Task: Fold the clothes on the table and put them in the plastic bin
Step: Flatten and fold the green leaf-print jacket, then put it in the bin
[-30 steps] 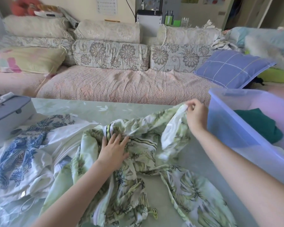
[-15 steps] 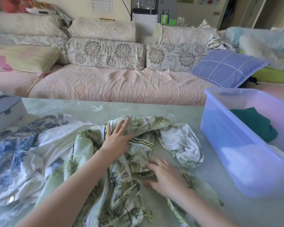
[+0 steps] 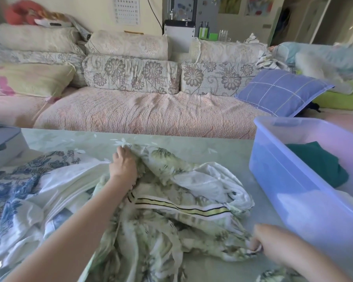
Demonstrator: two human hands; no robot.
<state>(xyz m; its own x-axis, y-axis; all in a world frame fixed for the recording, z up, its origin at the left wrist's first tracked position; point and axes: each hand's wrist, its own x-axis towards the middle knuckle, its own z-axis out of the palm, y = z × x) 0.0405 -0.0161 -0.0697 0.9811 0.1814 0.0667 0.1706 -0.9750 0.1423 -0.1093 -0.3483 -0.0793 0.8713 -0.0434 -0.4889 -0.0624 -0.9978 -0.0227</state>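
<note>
A crumpled green leaf-print garment (image 3: 171, 216) with a striped waistband lies across the middle of the table. My left hand (image 3: 123, 165) grips its far edge with curled fingers near the table's middle. My right hand (image 3: 262, 238), blurred, pinches a near corner of the same garment at the lower right. A blue-and-white floral garment (image 3: 18, 196) lies bunched at the left, partly under the green one. The translucent blue plastic bin (image 3: 289, 180) stands at the right and holds a dark green folded cloth (image 3: 318, 161) and something white.
A grey-lidded box (image 3: 2, 145) sits at the table's left edge. Beyond the pale green table (image 3: 212, 153) runs a sofa with floral cushions (image 3: 130, 76) and a purple checked pillow (image 3: 281, 92).
My left hand slid farther away and closed on the green garment's far edge. My right hand pulled back toward me and to the right, taking a corner of the garment.
</note>
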